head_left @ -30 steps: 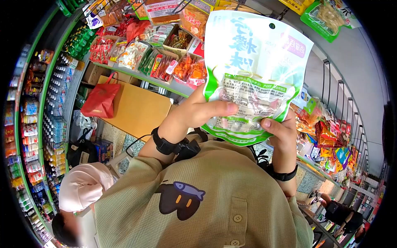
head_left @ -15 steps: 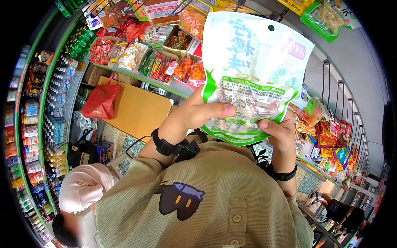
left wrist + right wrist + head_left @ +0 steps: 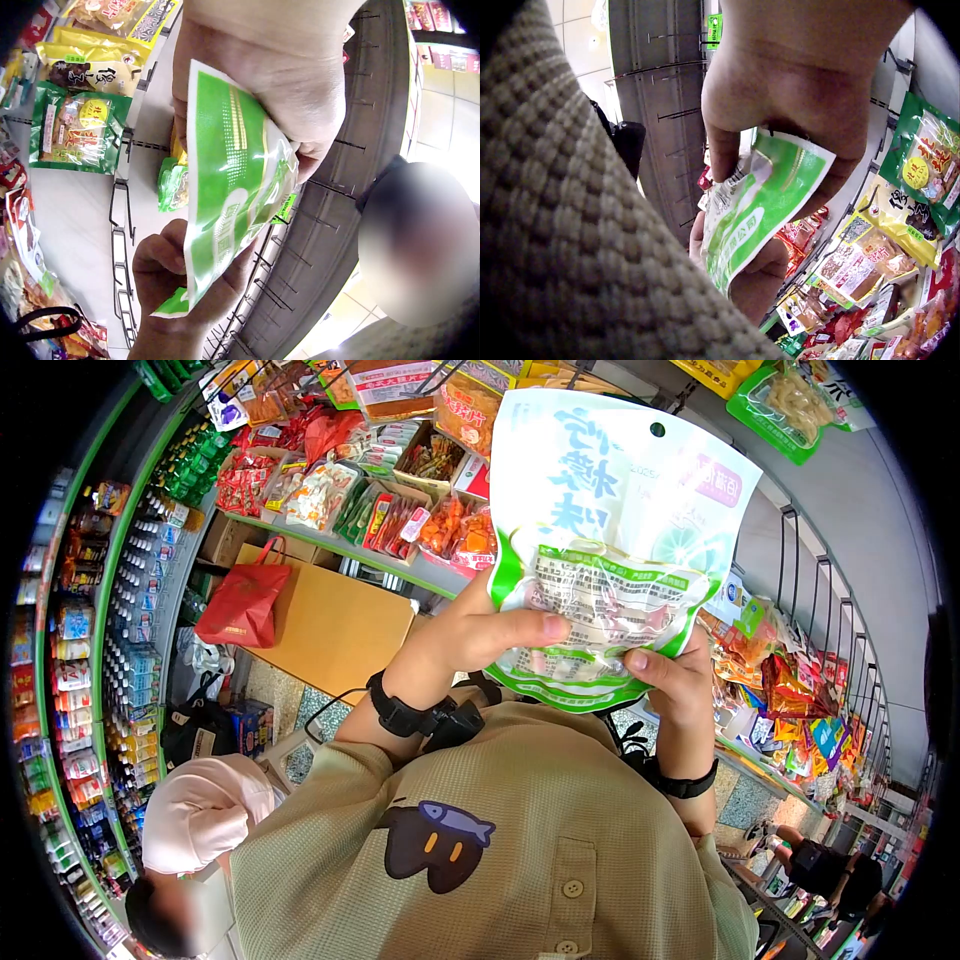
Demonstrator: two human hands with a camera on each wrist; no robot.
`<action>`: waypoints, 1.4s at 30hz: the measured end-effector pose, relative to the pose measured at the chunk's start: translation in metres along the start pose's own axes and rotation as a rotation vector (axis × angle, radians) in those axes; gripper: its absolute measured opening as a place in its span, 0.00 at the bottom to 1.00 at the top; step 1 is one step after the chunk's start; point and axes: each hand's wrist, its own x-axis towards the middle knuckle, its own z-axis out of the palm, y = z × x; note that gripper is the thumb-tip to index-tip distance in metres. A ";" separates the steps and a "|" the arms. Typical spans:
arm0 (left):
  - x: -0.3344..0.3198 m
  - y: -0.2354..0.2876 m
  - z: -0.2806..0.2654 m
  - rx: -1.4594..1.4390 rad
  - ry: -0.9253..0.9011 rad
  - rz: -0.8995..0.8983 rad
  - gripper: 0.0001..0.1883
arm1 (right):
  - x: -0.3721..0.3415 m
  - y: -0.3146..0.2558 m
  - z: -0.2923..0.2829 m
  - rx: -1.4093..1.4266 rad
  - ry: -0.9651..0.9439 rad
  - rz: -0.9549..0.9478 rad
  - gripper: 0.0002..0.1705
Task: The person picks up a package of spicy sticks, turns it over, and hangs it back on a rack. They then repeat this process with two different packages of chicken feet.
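A clear and white snack pouch with green edging stands upright before the chest in the head view, its printed back label facing the camera. My left hand grips its lower left side, thumb pressed over the front. At the lower right, my right hand pinches the pouch with its thumb on the label. The other fingers of both hands are hidden behind it in the head view. In the left wrist view, the pouch's green bottom edge spans both hands; it also shows in the right wrist view.
Packaged snacks fill a shelf at upper left, above a tan table with a red bag. Hanging racks with hooks curve along the right. One person is at lower left, another at lower right.
The pouch has shifted very slightly left, with both hands keeping their hold. At lower right, the distant person has changed pose a little.
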 end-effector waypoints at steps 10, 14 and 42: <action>0.002 0.001 0.008 -0.039 0.027 0.072 0.24 | 0.000 0.000 0.000 -0.007 0.011 0.007 0.17; 0.002 -0.002 0.005 0.068 0.071 0.056 0.23 | 0.000 0.002 -0.001 -0.002 0.073 0.011 0.16; 0.014 -0.005 0.010 0.193 0.340 0.122 0.10 | 0.007 0.004 0.003 -0.085 0.135 -0.025 0.15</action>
